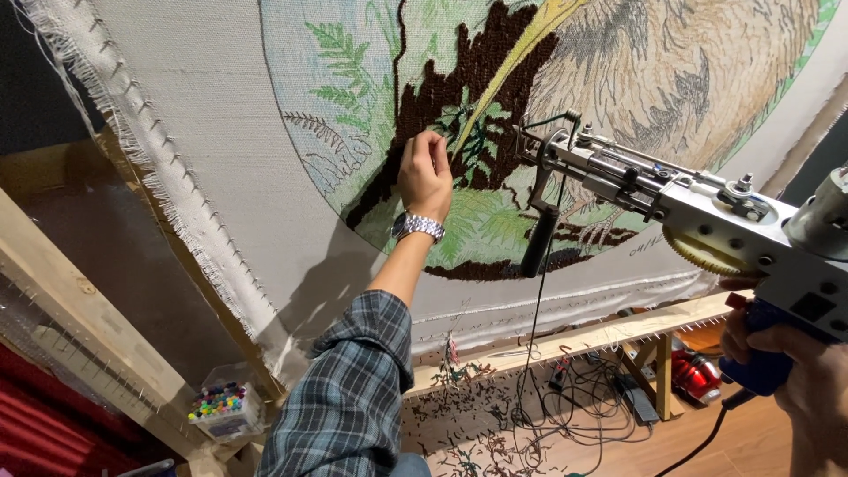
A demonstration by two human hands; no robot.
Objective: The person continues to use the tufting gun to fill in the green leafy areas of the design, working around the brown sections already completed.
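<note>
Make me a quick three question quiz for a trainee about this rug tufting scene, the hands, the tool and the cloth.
1. True or false: the left hand touches the stretched grey backing cloth at the dark brown tufted patch.
2. What does the right hand hold?
A. a pair of scissors
B. the blue handle of the silver metal tufting gun
C. a paintbrush
3. Fill in: the clear plastic box of coloured markers sits low beside the ______ frame.

Key
1. True; the fingertips pinch at the patch's edge.
2. B; the grip is closed round the handle, with the gun's tip near the cloth.
3. Wooden.
</note>
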